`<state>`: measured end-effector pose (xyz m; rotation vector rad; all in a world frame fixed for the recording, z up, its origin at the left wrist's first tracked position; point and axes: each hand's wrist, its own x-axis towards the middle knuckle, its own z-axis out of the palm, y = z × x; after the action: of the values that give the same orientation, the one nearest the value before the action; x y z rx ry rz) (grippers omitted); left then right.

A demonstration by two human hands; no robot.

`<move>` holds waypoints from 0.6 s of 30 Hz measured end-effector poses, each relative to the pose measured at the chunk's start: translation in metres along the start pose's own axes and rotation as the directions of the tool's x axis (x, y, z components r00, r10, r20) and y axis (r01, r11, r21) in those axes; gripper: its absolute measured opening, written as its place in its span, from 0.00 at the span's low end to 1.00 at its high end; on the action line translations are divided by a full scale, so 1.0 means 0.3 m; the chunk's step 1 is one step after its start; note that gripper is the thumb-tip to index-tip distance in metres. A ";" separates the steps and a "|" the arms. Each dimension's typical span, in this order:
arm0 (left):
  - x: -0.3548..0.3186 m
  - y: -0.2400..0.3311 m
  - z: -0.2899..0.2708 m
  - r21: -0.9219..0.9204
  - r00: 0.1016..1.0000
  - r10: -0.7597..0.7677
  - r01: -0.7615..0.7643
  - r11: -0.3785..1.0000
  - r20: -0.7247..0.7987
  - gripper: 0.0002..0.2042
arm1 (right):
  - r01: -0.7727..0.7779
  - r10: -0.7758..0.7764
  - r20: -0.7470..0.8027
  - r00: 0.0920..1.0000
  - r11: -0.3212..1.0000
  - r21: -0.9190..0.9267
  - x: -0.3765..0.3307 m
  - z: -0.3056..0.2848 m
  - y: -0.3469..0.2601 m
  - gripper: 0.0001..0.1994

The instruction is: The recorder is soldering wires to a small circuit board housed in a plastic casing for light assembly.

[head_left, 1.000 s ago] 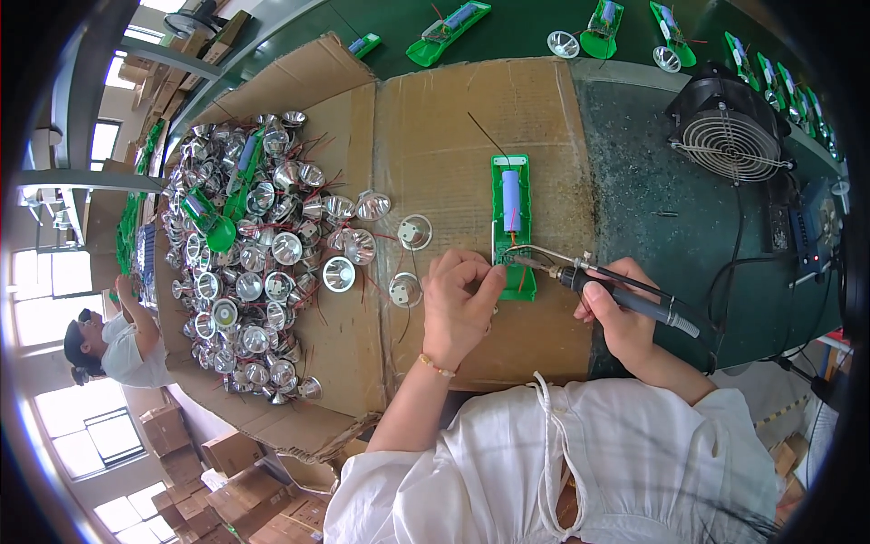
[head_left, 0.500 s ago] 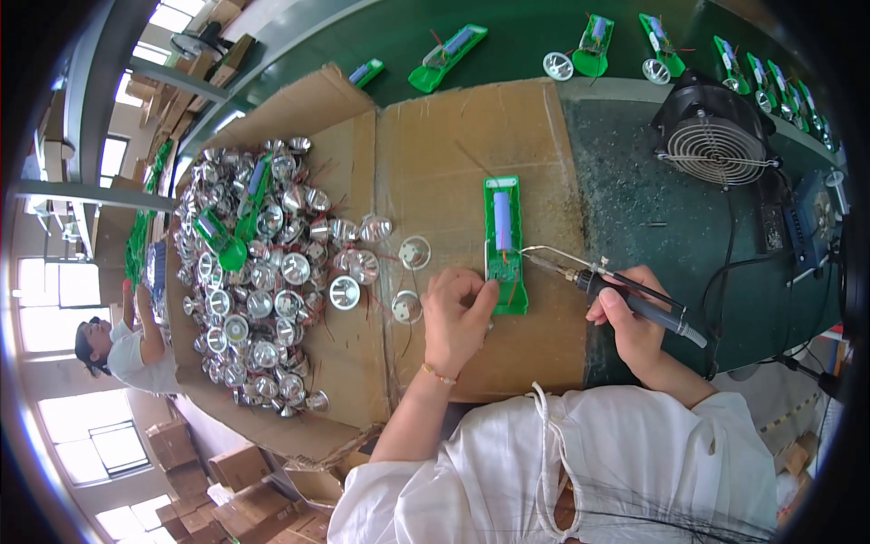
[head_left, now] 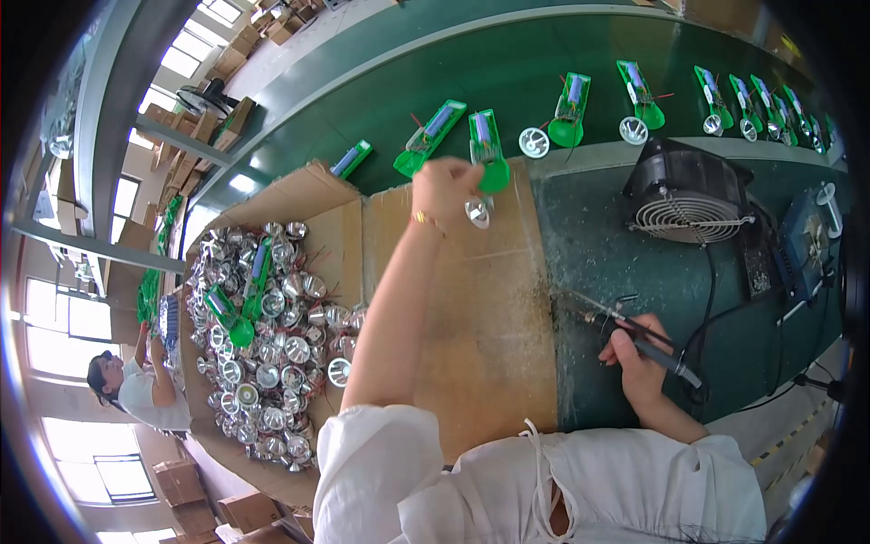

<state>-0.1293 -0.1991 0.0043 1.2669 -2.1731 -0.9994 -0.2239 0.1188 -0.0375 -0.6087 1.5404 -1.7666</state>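
My left hand [head_left: 448, 190] reaches to the far edge of the cardboard, its fingers closed at the rim of a green lamp housing [head_left: 492, 172] that holds a blue-violet battery cell. A silver reflector [head_left: 478, 214] lies beside my fingertips, below the housing. In my right hand [head_left: 640, 370] a soldering iron [head_left: 669, 359] is gripped by its black handle. Its tip and the thin solder guide point left over the edge between cardboard and green bench. Left of my left forearm, many silver reflectors [head_left: 296, 350] with red wires fill a cardboard box, with green housings lying on top.
A flattened cardboard sheet [head_left: 489, 354] covers the bench before me. Similar green housings [head_left: 568, 113] line the far green surface. A black fan [head_left: 689, 218] and a blue soldering station [head_left: 805, 238] stand at the right, with cables nearby. Another person [head_left: 149, 390] works at far left.
My left hand has moved away from me, and the green housing has gone from mid-cardboard to the far edge. The iron is off the housing, and the whole view has shifted.
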 end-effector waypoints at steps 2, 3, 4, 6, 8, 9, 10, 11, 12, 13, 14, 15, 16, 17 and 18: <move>0.161 -0.069 -0.024 0.347 0.872 0.362 -0.244 0.906 -0.331 0.12 | -0.035 0.035 -0.001 0.999 0.999 0.023 -0.005 -0.003 0.005 0.07; 0.199 -0.049 -0.039 0.447 0.873 0.348 -0.175 0.877 -0.341 0.17 | -0.049 0.050 -0.033 0.998 0.998 0.025 -0.001 -0.007 0.002 0.06; 0.221 -0.054 -0.067 0.502 0.907 0.272 -0.079 0.861 -0.323 0.22 | -0.046 0.047 -0.047 0.998 0.999 0.026 0.002 -0.009 -0.004 0.06; 0.246 -0.154 -0.141 0.575 0.987 0.100 -0.013 0.818 -0.122 0.27 | -0.076 0.077 -0.016 0.997 0.996 0.053 0.001 -0.001 -0.008 0.06; 0.215 -0.134 -0.165 0.604 0.999 -0.022 -0.011 0.797 0.048 0.25 | -0.074 0.075 -0.020 0.997 0.996 0.042 0.007 -0.004 -0.006 0.06; 0.186 -0.130 -0.175 0.603 0.999 -0.026 -0.006 0.797 0.045 0.25 | -0.076 0.077 -0.011 0.997 0.997 0.030 0.007 -0.003 -0.004 0.06; 0.130 -0.087 -0.182 0.607 0.999 0.009 -0.029 0.794 0.036 0.24 | -0.073 0.073 -0.013 0.997 0.997 0.026 0.010 -0.003 -0.002 0.06; 0.059 -0.059 -0.187 0.611 0.999 0.035 -0.042 0.791 0.023 0.23 | -0.075 0.076 -0.008 0.997 0.997 0.020 0.015 -0.002 -0.001 0.06; -0.032 -0.050 -0.192 0.629 0.997 0.071 -0.071 0.774 0.026 0.22 | -0.080 0.080 -0.009 0.997 0.997 0.003 0.016 0.000 -0.005 0.06; -0.131 -0.049 -0.172 0.644 0.994 0.099 -0.102 0.758 0.041 0.20 | -0.057 0.057 -0.012 0.998 0.998 -0.009 0.022 -0.005 0.005 0.06; -0.247 -0.002 -0.158 0.592 0.999 0.045 -0.055 0.804 0.032 0.20 | -0.034 0.034 -0.009 0.999 0.999 -0.020 0.017 -0.009 0.007 0.07; -0.354 0.040 -0.133 0.533 1.000 -0.001 -0.009 0.846 0.020 0.20 | 0.003 -0.004 -0.031 0.999 0.999 -0.045 0.007 -0.006 -0.006 0.07; -0.449 0.038 -0.090 0.545 0.998 0.055 -0.041 0.837 -0.010 0.21 | 0.019 -0.022 -0.042 0.999 0.998 -0.065 0.004 -0.013 -0.001 0.07; -0.544 0.035 -0.062 0.568 0.993 0.107 -0.058 0.821 -0.052 0.21 | 0.049 -0.051 -0.024 0.998 0.996 -0.075 0.006 -0.006 0.000 0.07; -0.620 0.028 -0.036 0.542 0.995 0.093 -0.058 0.838 -0.036 0.23 | 0.083 -0.084 -0.016 0.996 0.995 -0.046 0.009 -0.003 0.010 0.07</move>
<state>-0.0359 -0.0381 0.0161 1.4026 -2.5309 -0.2990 -0.2256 0.1172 -0.0408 -0.6902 1.5919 -1.8077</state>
